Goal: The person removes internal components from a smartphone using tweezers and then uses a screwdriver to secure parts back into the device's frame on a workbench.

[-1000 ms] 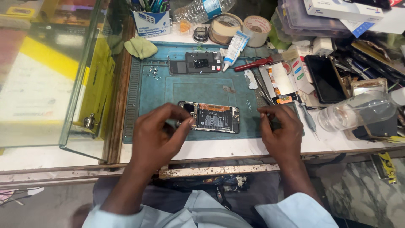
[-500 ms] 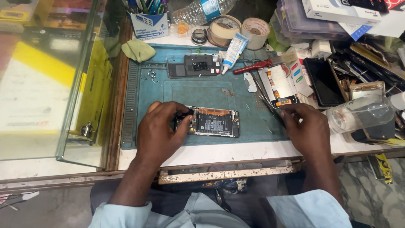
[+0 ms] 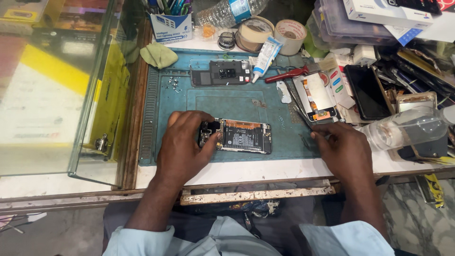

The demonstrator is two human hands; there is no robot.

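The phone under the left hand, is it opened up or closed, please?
Opened up: the phone lies flat on the blue mat with its battery and circuit board bare. The left hand steadies its end.

Bright, even overhead light; soft shadows under both hands; pale glare on the glass case; sharp centre, slightly stretched edges

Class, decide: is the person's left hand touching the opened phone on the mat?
Touching. The head view shows the left hand with its fingers resting on the opened phone.
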